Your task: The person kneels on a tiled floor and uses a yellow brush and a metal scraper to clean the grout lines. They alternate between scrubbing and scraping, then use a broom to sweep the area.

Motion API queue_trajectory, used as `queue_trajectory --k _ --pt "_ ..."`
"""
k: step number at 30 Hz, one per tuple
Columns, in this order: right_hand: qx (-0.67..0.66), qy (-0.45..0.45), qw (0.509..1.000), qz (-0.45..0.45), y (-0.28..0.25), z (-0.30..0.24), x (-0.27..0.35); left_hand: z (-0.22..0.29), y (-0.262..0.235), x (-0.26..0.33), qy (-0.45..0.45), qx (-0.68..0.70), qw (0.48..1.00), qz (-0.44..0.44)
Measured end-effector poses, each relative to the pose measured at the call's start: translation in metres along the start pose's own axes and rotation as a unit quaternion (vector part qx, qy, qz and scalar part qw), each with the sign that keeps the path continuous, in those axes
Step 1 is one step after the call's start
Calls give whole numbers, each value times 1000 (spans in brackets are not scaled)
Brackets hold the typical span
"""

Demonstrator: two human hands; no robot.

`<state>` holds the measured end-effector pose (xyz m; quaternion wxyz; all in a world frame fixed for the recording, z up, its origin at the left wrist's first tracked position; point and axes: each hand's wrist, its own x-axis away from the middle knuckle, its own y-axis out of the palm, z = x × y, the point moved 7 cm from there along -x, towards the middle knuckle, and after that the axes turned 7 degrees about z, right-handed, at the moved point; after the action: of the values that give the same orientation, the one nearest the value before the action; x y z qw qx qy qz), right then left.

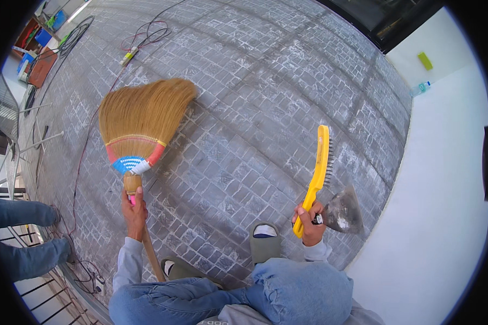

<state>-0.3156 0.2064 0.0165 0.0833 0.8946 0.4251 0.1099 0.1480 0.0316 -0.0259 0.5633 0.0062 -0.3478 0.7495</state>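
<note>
My left hand (135, 214) is closed round the handle of a straw broom (146, 111), just below its wooden collar. The broom's fan of bristles points away from me, bound with red, blue and white at its base. In my right hand (310, 223) are two tools at once. One is a yellow wire brush (319, 162), upright in the view with its dark bristles facing right. The other is a scraper (344, 211) with a wide, stained metal blade that sticks out to the right. Its handle is mostly hidden by my fingers.
Grey paving (238, 114) with whitish residue spreads ahead, bordered at right by a white wall (428, 189). A plastic bottle (420, 89) stands by that wall. A power strip (129, 56) and cables lie far left. Another person's legs (24, 214) are at left, near metal frames.
</note>
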Motion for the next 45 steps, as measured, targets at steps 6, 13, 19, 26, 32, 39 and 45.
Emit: queue_trajectory --k 6,13,19,26,32,39,45 --pt "78 -54 994 49 -32 -27 2 44 18 84 320 -111 930 -144" --pt "89 -67 985 130 -59 -42 7 -2 119 121 254 -271 864 -340" --pt "146 -90 980 104 -67 -43 17 19 68 -2 349 -224 908 -61" --pt "131 -99 978 131 -79 -48 6 41 27 -28 147 12 989 -5" --pt "244 -169 938 179 -119 -121 8 73 123 77 285 -103 899 -318" --pt "197 -200 913 295 -140 -154 50 54 275 211 446 -262 665 -538" --pt "282 -170 913 242 -131 -130 73 43 259 136 403 -332 744 -416"
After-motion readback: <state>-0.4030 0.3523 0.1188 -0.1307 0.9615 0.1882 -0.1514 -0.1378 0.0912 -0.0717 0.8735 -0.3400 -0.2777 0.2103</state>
